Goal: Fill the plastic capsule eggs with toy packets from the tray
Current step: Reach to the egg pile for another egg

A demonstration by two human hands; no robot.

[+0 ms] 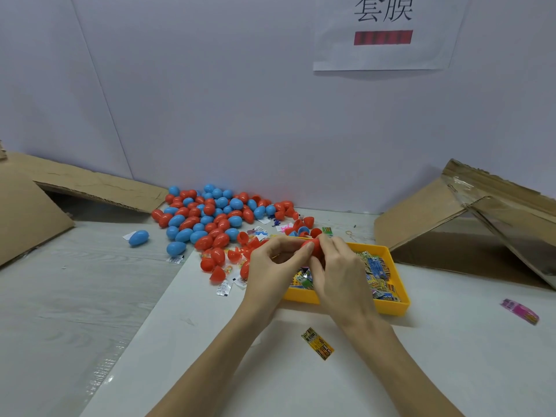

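My L hand (272,260) & R hand (337,266) both pinch red egg (313,246) tight; halves maybe slip, packet falls out.

A packing workstation: cardboard cartons (469,218), heaped capsule eggs (210,218), posted wall sign (383,31).

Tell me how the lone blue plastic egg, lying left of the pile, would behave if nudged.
The lone blue plastic egg probably rolls, curving, given its rounded oval shape and smooth tabletop. Likely light, being a hollow capsule. Its glossy shell may slip under fingertips.
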